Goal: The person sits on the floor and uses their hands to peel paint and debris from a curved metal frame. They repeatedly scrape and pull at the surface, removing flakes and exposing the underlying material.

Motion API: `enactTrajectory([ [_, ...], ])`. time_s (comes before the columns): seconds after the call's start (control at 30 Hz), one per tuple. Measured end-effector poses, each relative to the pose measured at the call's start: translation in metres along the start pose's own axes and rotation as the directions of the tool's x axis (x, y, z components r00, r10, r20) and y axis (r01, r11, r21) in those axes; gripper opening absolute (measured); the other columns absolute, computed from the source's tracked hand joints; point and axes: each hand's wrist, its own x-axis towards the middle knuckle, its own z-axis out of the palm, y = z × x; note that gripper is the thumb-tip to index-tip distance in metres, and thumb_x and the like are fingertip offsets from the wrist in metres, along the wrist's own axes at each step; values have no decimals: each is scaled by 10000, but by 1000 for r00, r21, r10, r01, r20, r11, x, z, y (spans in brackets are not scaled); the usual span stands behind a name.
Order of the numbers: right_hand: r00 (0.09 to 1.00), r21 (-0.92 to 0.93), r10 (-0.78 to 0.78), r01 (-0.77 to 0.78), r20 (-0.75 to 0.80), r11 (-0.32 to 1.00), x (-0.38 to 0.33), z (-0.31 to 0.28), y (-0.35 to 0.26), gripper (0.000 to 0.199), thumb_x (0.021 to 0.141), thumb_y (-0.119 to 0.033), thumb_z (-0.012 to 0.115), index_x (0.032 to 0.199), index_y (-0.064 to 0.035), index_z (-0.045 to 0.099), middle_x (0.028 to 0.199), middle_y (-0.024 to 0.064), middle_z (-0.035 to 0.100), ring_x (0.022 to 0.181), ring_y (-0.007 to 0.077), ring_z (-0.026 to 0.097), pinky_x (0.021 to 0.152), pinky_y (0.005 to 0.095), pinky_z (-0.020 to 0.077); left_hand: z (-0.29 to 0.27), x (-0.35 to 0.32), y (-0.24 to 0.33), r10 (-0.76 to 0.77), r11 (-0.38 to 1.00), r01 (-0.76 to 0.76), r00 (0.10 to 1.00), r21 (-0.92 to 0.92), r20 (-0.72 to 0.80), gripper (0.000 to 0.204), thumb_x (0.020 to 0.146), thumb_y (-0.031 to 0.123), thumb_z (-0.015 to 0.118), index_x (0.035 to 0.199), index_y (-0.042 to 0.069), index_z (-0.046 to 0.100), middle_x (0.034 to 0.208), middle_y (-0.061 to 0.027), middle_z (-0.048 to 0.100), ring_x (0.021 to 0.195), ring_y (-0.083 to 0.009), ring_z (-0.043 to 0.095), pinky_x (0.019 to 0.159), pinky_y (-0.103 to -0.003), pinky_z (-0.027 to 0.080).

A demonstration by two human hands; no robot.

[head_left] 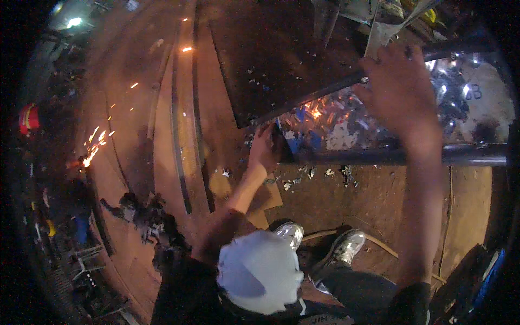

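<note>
A long, dark-rimmed, tray-like frame [336, 158] lies at the right, its inner face shiny, pale and blue in places and strewn with small bright scraps. My left hand [264, 146] is closed round its left end corner. Over its far rim lies my right hand [398, 89], slightly blurred, fingers bent across the edge and thumb on the near side. A dark flat sheet [271, 59] sits just beyond the frame. Beside my right fingers is a pale crumpled piece [382, 32]. The undersides of both grips are hidden.
Orange sparks [93, 149] fly at the left. Two long dark strips [179, 135] run along the brown floor. A dark heap [149, 216] lies lower left. My shoes [346, 244] stand near a thin hose-like line [382, 246]. A white rounded thing [260, 271] fills the lower middle.
</note>
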Motion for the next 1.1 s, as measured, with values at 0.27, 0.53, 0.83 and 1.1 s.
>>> enactTrajectory([
  [0.27, 999, -38, -52, 51, -12, 998, -1, 8, 0, 470, 841, -422, 556, 1171, -88, 591, 1157, 138, 574, 1182, 278, 461, 1060, 473, 233, -43, 59, 9, 49, 964, -111, 967, 240, 252, 228, 763, 139, 659, 955, 17, 662, 836, -206, 655, 782, -336, 663, 653, -386, 515],
  [0.53, 995, 159, -70, 81, -74, 984, -7, 6, 5, 505, 822, -444, 588, 1175, -82, 588, 1185, 161, 549, 1209, 313, 422, 1073, 483, 206, -29, 50, -1, -89, 960, 81, 996, 268, 15, 237, 720, 191, 669, 895, 32, 686, 839, -192, 671, 799, -314, 674, 672, -391, 522],
  [0.83, 996, 390, -71, 87, -57, 917, 2, -10, 2, 408, 824, -439, 595, 1062, -112, 647, 1120, 154, 569, 1159, 328, 436, 1034, 486, 241, -5, 24, 36, -72, 972, 132, 956, 197, -286, 267, 791, 266, 682, 914, 29, 683, 848, -151, 692, 793, -295, 676, 705, -385, 522],
  [1.1, 989, 464, -135, 149, -64, 873, -4, -19, 7, 385, 813, -375, 627, 1094, -113, 639, 1108, 85, 584, 1126, 283, 465, 1039, 451, 259, 34, 11, 43, -317, 947, 294, 781, -131, -538, 230, 804, 175, 668, 977, 24, 674, 906, -158, 684, 814, -311, 657, 750, -373, 501],
])
